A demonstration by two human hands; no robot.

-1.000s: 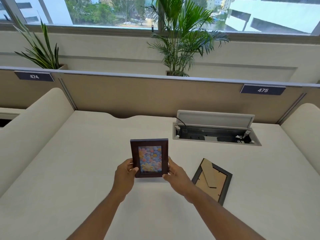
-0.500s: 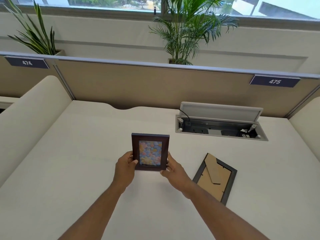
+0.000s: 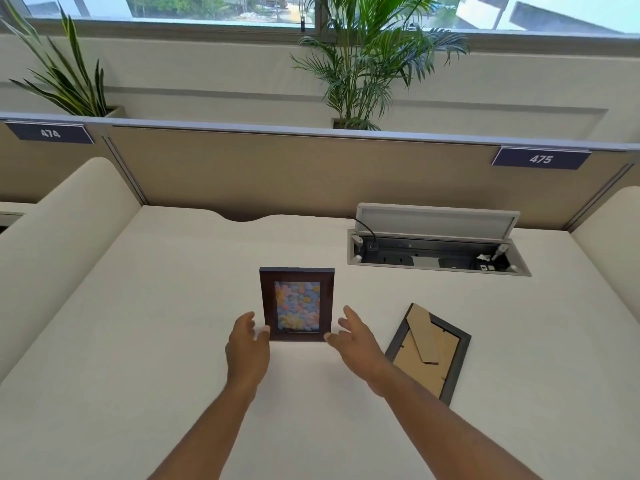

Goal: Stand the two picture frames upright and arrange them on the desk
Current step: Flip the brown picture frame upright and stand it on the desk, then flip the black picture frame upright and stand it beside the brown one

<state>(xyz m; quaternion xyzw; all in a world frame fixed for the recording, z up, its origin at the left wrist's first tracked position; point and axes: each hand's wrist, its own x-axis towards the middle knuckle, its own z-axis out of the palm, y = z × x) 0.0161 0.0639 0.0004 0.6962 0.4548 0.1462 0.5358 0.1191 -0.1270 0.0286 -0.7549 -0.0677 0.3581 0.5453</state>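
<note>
A dark brown picture frame with a pastel flower print stands upright on the white desk, facing me. My left hand is open just left of its lower corner, a small gap apart. My right hand is open just right of its lower right corner, fingers spread, holding nothing. A second frame, dark grey, lies face down to the right of my right hand, its cardboard back and folded stand showing.
An open cable box with its lid raised is sunk into the desk at the back right. A beige partition closes the back, with padded side dividers left and right. Potted plants stand behind.
Both hands held the brown frame by its lower sides; now they have let go and drawn slightly apart, and the frame stands on its own. The view has tilted down a little.
</note>
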